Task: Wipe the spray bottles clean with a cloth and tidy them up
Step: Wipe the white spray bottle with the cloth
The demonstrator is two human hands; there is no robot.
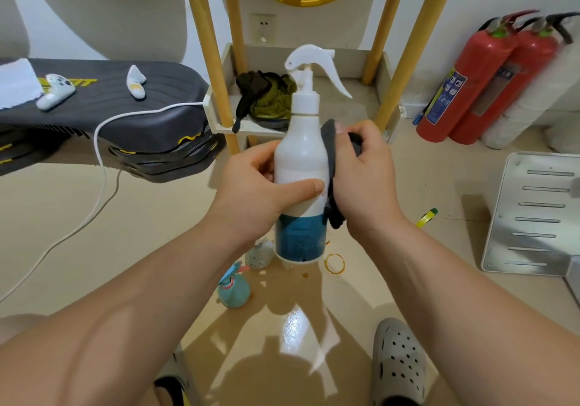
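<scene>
A tall white spray bottle (301, 154) with a blue lower band and a white trigger head is held upright in mid-air at the centre. My left hand (251, 186) grips its body from the left, thumb across the front. My right hand (365, 176) holds a dark grey cloth (332, 167) and presses it against the bottle's right side. On the floor below stand a small teal spray bottle (233, 289) and a small pale speckled bottle (259, 255), partly hidden by my left wrist.
A low shelf tray (219, 114) on yellow legs holds dark and olive rags (266, 98). Two red fire extinguishers (470, 82) lean at the right wall. A metal slotted rack (533, 214) lies right. A black bench (103, 104) with a white cable stands left. My grey clogs (398, 365) are below.
</scene>
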